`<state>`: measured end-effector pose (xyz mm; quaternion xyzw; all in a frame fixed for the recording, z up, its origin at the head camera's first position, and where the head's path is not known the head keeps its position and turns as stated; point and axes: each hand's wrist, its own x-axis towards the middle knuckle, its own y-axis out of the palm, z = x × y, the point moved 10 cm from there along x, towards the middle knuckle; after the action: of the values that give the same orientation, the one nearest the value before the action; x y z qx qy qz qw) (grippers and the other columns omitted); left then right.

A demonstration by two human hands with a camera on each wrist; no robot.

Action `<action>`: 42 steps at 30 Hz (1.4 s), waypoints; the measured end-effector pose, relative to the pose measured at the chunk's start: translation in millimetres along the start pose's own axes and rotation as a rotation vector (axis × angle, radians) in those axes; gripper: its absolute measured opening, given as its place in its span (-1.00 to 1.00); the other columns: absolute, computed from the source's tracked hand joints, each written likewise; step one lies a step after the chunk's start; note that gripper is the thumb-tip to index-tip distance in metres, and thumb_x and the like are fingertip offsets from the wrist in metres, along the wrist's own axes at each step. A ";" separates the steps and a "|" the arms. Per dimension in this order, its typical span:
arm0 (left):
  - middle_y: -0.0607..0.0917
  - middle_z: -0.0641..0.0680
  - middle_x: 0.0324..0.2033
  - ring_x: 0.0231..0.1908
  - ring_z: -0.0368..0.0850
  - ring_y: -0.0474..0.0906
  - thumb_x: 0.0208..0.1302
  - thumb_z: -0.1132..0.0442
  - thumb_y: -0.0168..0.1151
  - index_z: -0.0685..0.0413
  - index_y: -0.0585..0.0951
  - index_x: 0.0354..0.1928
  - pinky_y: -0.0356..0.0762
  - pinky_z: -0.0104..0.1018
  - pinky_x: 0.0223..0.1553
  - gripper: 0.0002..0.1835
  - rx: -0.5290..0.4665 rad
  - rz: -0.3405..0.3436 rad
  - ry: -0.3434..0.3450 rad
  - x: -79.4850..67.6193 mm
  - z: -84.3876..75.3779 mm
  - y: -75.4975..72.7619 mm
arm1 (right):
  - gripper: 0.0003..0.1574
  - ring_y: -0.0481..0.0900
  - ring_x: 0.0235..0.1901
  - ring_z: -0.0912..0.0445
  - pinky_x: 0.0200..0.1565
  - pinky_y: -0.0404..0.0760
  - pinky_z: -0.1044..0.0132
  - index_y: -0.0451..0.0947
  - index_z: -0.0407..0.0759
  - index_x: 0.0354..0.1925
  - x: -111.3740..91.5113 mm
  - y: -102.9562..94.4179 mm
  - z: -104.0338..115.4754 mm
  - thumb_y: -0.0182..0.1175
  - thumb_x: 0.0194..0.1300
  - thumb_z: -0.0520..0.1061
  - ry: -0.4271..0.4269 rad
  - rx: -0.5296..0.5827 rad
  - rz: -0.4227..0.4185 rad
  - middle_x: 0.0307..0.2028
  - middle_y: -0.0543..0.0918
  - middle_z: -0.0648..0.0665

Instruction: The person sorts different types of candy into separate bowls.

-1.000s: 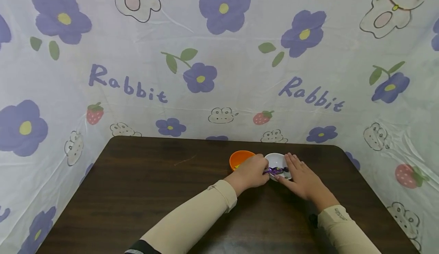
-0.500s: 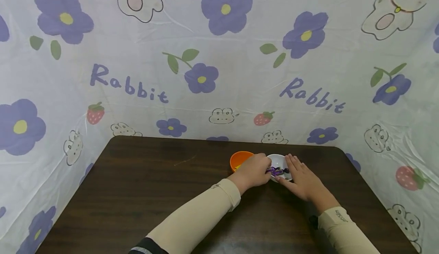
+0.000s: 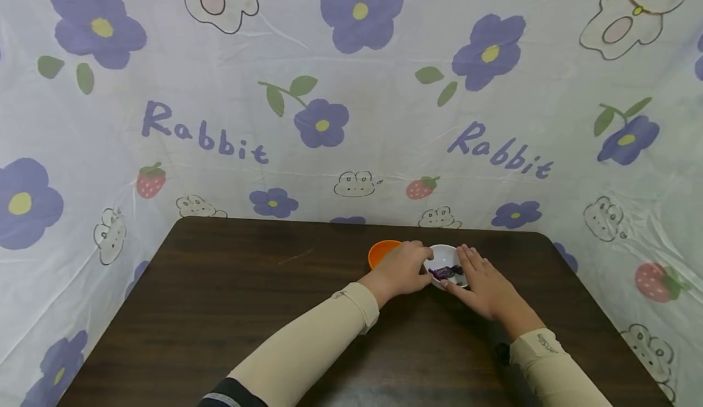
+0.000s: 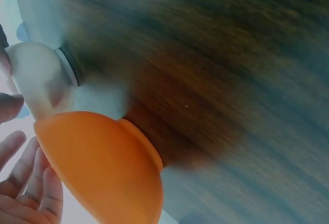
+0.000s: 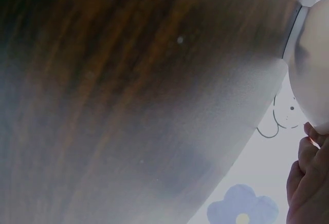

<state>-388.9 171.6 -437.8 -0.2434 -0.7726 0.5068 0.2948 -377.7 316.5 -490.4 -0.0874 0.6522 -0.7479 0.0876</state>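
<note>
Purple-wrapped candies (image 3: 443, 272) lie in a small white bowl (image 3: 442, 254) near the back of the table. At the bowl's left rim is my left hand (image 3: 402, 266), thumb and fingers parted with nothing between them; it overlaps the front of an orange bowl (image 3: 381, 252). My right hand (image 3: 486, 285) rests against the white bowl's right side, with straight fingers along the rim and the thumb at the near edge. The left wrist view shows the orange bowl (image 4: 108, 167) from the side, close to loosely spread fingers (image 4: 36, 183). The orange bowl's inside is mostly hidden.
Both bowls stand side by side on a dark wooden table (image 3: 247, 297). Behind the table's back edge hangs a white cloth (image 3: 384, 151) printed with flowers and rabbits, which also runs along both sides.
My left hand has let go of a purple-wrapped candy, which now lies in the white bowl, and has drawn slightly left with its fingers parted. The right hand has stayed at the bowl.
</note>
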 end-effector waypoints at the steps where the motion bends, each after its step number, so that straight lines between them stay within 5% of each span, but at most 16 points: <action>1: 0.76 0.06 0.02 -0.06 -0.13 0.66 0.41 0.09 0.41 0.08 0.71 0.21 0.65 -0.36 0.15 -0.59 0.001 0.000 0.000 -1.1 0.5 -1.6 | 0.29 -0.03 0.66 -0.34 0.60 0.04 -0.27 -0.10 -0.37 0.68 0.7 -0.2 -0.4 -0.12 0.52 0.56 0.000 -0.002 -0.001 0.68 -0.03 -0.42; 8: 0.77 0.07 -0.04 -0.09 -0.11 0.68 0.42 0.06 0.40 0.11 0.74 0.14 0.68 -0.33 0.07 -0.62 0.025 0.001 0.008 -11.9 0.9 -15.6 | 0.28 0.00 0.65 -0.35 0.59 0.07 -0.27 -0.07 -0.38 0.67 5.4 1.2 -0.2 -0.11 0.52 0.56 -0.022 -0.017 -0.015 0.67 0.02 -0.43; 13: 0.76 0.06 -0.11 -0.12 -0.09 0.68 0.39 0.02 0.40 0.09 0.76 0.06 0.69 -0.28 0.01 -0.64 0.132 0.012 0.043 -21.1 3.6 -17.1 | 0.28 0.01 0.65 -0.36 0.59 0.08 -0.28 -0.06 -0.39 0.67 7.2 2.7 -0.4 -0.10 0.52 0.55 -0.024 -0.011 -0.012 0.66 0.04 -0.43; 25: 0.72 -0.04 -0.20 -0.21 -0.14 0.54 0.34 -0.08 0.40 0.00 0.80 -0.07 0.61 -0.26 -0.09 -0.66 0.155 -0.028 0.018 -47.8 31.9 -23.6 | 0.33 0.05 0.62 -0.41 0.56 0.12 -0.32 -0.02 -0.40 0.65 15.4 0.0 -2.0 -0.04 0.46 0.58 -0.017 0.017 0.024 0.64 0.08 -0.47; 34: 0.71 0.03 -0.05 -0.11 -0.07 0.57 0.31 -0.12 0.44 -0.01 0.79 0.10 0.65 -0.19 0.00 -0.55 0.119 -0.019 -0.056 -82.4 63.6 -42.8 | 0.40 0.17 0.55 -0.48 0.42 0.31 -0.44 -0.07 -0.35 0.67 15.9 0.0 -5.8 -0.01 0.40 0.64 0.036 0.062 0.077 0.64 0.04 -0.50; 42: 0.66 0.11 -0.01 -0.07 0.02 0.54 0.34 -0.09 0.42 0.05 0.78 0.07 0.61 -0.07 -0.01 -0.57 0.082 -0.070 -0.101 -124.0 84.5 -68.4 | 0.25 0.20 0.54 -0.48 0.37 0.35 -0.47 0.08 -0.19 0.68 6.5 -16.3 -5.8 0.04 0.42 0.58 0.003 0.014 -0.048 0.63 0.11 -0.46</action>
<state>-365.7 8.7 -426.7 -0.1780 -0.7733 0.5388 0.2828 -385.7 322.7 -475.0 -0.1016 0.6447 -0.7545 0.0693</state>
